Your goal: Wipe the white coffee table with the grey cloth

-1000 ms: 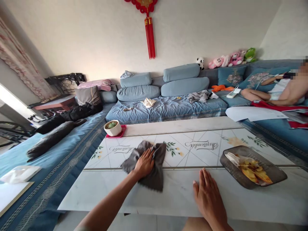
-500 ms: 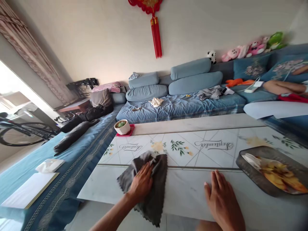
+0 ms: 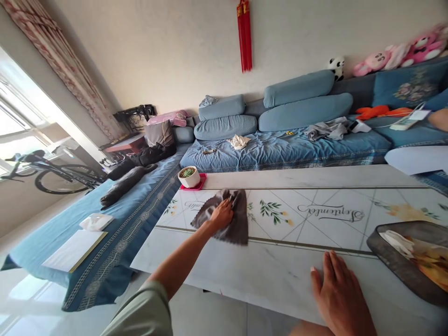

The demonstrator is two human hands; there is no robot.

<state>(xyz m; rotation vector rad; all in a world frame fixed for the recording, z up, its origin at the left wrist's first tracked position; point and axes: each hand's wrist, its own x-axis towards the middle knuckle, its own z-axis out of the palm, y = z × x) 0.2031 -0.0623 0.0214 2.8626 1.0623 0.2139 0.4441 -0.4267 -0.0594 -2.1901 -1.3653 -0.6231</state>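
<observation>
My left hand (image 3: 221,215) presses down on a crumpled grey cloth (image 3: 231,224) lying on the white marble-patterned table (image 3: 280,275), fingers curled onto the fabric. The cloth sits over the table's floral tile pattern, a little in front of a small white plant pot (image 3: 189,177) on a red coaster (image 3: 200,185). My right hand (image 3: 341,296) rests flat on the near edge of the table with fingers stretched out, holding nothing. A dark tray (image 3: 399,261) with yellow food scraps and a tissue stands at the right edge.
A blue sofa (image 3: 280,149) with cushions and loose clothes wraps round behind and left of the table. A tissue box (image 3: 96,221) and a white board (image 3: 73,249) lie on the left seat. A bicycle (image 3: 52,175) stands by the window. Another person's limb (image 3: 441,119) shows far right.
My left hand has pushed the cloth away from the near edge toward the plant pot. The view has swung left; my right hand stays flat on the table.
</observation>
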